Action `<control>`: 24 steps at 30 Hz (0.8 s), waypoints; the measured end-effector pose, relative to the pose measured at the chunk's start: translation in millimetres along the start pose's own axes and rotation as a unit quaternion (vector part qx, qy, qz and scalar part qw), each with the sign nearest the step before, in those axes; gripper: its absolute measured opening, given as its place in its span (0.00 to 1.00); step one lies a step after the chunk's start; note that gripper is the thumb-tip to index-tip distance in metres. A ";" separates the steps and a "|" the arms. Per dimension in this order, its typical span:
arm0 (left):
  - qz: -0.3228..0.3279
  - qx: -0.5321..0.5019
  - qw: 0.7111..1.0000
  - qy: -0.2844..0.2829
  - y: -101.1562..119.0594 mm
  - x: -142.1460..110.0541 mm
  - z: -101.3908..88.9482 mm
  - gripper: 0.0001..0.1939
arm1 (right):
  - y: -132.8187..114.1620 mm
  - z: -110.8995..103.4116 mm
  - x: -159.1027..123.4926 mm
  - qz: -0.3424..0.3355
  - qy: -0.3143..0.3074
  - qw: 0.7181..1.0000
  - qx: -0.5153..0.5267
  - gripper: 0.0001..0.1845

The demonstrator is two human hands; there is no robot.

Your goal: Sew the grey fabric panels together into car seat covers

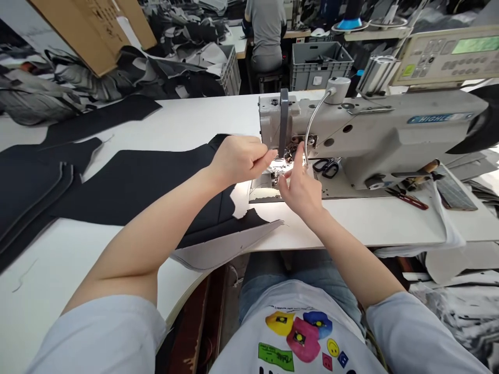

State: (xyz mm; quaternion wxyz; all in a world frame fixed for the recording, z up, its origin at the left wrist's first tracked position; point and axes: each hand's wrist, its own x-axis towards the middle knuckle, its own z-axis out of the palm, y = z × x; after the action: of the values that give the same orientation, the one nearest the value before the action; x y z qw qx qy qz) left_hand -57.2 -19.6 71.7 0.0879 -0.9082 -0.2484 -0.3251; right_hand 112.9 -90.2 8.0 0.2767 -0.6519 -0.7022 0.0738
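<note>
My left hand [238, 159] is closed in a pinch right at the needle area of a grey sewing machine [374, 135]; what its fingertips hold is too small to make out. Opposite it, my right hand [299, 186] reaches up to the same spot, forefinger raised and the other fingers curled close to the needle. A large piece of black fabric [132, 184] lies on the white table [70, 254] under my left forearm, its edge beside the lit needle plate [262, 192].
Black scissors [326, 167] lie under the machine arm and red-handled snips [409, 199] rest to the right. More black fabric pieces [31, 182] are stacked at left. A control panel [448, 56] stands above the machine. A person [265, 31] sits at the back beside grey crates [317, 65].
</note>
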 end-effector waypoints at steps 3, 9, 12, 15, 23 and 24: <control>-0.006 -0.021 1.000 0.018 2.9 -4.8 -3.3 0.28 | -2.1 -0.2 2.1 0.006 -0.007 1.000 -0.015 0.42; -0.120 -0.289 0.934 0.174 13.9 8.7 -9.0 0.29 | -3.1 0.9 2.5 -0.005 0.028 0.999 -0.043 0.43; -0.270 -0.433 0.845 0.160 10.8 27.5 -5.2 0.29 | -7.7 -8.1 1.4 0.011 0.011 0.996 -0.085 0.43; -0.383 -0.360 0.843 0.115 3.9 46.1 -2.3 0.27 | -14.5 -22.3 0.3 0.027 -0.024 0.994 -0.105 0.43; -0.233 0.102 0.960 -0.118 16.0 53.5 -16.4 0.23 | -24.7 -42.3 0.3 0.060 -0.121 0.974 -0.183 0.47; -0.225 0.122 0.958 -0.132 17.1 48.8 -17.8 0.23 | -25.0 -42.8 0.4 0.060 -0.125 0.972 -0.187 0.47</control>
State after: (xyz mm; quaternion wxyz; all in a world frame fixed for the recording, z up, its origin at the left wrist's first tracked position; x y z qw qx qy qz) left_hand -25.8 -20.8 116.4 0.0894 -0.8463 -0.4932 -0.1805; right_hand 111.8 -104.3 55.5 0.0549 -0.7189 -0.6919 0.0383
